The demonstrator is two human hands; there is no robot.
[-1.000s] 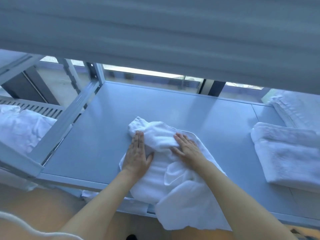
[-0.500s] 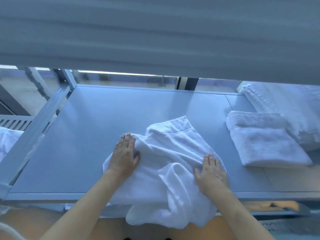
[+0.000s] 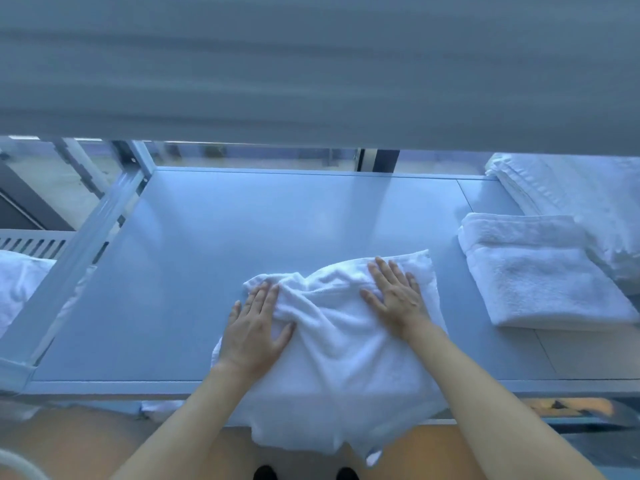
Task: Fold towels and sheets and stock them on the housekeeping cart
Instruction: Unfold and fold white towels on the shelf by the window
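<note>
One loose white towel (image 3: 341, 344) lies in the lower middle of the frame, on the grey cart shelf (image 3: 242, 237), with its near part hanging over the shelf's front edge. It is rumpled, bunched into a ridge between the two hands.

Two hands are on it, each grip released, fingers straight and pressed flat. The left hand (image 3: 254, 327) rests on the towel's left edge, its fingertips at the bunched far-left corner and its outer fingers partly on the bare shelf. The right hand (image 3: 394, 297) lies flat on the far right part of the towel, fingers pointing toward the towel's far hem. The towel's middle sits between the two hands and under both palms; neither hand is pinching cloth.

One folded towel (image 3: 533, 271) lies on the same shelf at the right of the frame, near the loose one but apart from it. Behind it, in the upper right, is one stack of folded linens (image 3: 581, 202); I cannot count its layers. At the far left edge of the frame one more heap of white cloth (image 3: 20, 282) lies beyond the cart's side rail (image 3: 79, 258).

A blurred upper shelf (image 3: 311, 64) fills the top of the frame. Two dark shoe tips (image 3: 265, 472) show at the bottom edge.
</note>
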